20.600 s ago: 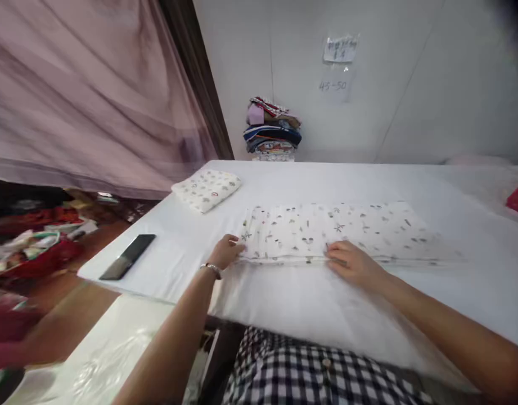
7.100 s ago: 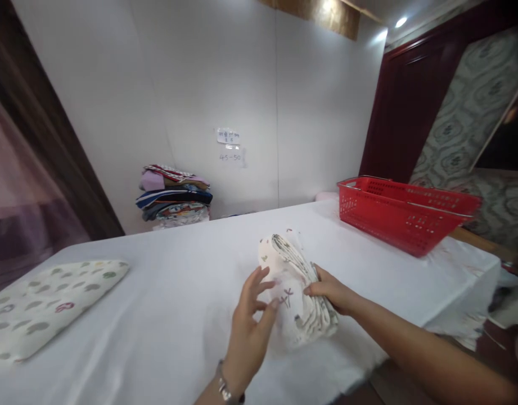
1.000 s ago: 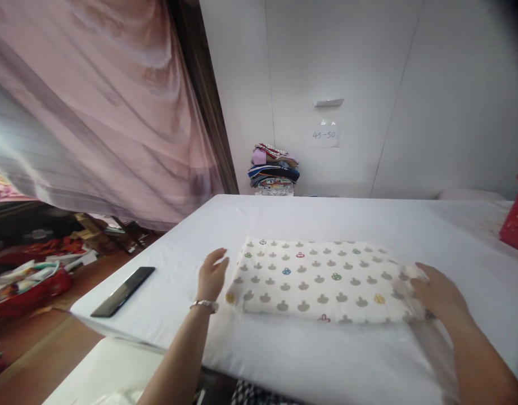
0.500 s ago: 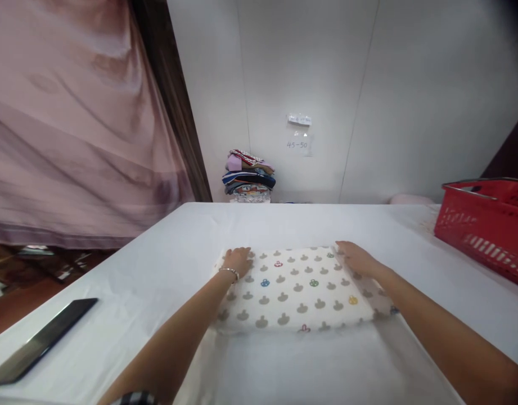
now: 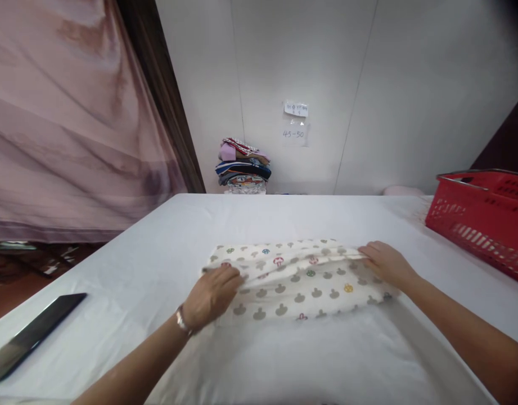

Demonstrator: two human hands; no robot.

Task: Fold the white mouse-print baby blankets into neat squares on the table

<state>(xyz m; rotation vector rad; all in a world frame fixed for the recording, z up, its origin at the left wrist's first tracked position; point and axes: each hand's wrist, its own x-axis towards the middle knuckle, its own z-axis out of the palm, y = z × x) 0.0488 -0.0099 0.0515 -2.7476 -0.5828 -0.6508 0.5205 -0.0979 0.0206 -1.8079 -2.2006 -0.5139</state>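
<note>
In the head view, your left hand (image 5: 213,295) is closing narrowly over the near left part of the patterned cloth (image 5: 298,297), knuckles facing up and slightly blurred, while a silvery bracelet (image 5: 181,320) is circling that wrist. Your right hand (image 5: 387,263) is pinching the same cloth near its right end, fingers drawn in close, so both hands are holding it. The cloth is lying in front of you on the white-covered bench (image 5: 318,218), and a raised fold is running across it from one hand to the other, with its lower layer resting flat beneath. Grey mushroom shapes are dotting its off-white surface, and a few red, blue, green and yellow ones are showing among them. To your left, well apart from the cloth, a dark glossy slab (image 5: 35,333) is lying near the bench's edge. To your right, a red basket (image 5: 480,216) with slotted sides is standing on the bench, partly out of view. Beyond the far edge, a stack of folded fabrics (image 5: 244,167) is sitting against the pale wall (image 5: 296,50), and a pink curtain (image 5: 68,129) is hanging at the left.
</note>
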